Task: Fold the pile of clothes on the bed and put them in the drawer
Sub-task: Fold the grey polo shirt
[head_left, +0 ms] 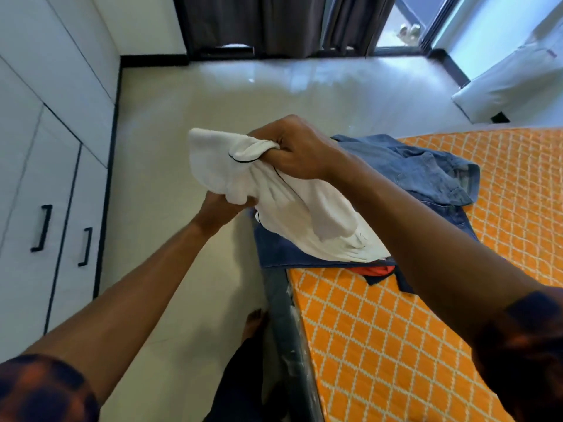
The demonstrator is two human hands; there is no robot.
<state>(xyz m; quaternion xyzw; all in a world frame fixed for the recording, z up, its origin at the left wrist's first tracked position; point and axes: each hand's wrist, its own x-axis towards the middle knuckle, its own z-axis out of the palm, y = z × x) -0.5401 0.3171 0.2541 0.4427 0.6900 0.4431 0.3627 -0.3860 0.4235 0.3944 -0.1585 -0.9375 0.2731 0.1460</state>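
The orange diamond-patterned bed [396, 330] carries blue denim clothes [420, 175] at its corner. Above them hangs a white dark-trimmed garment [274, 202], right hand [292, 150] and left hand [222, 208] each clamped on bunched fabric. Its trailing hem may drag denim floorward.

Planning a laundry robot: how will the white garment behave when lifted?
Probably floppy: the white garment sags and bunches between the left hand and the right hand. Likely light: the thin cloth wrinkles in fine folds.
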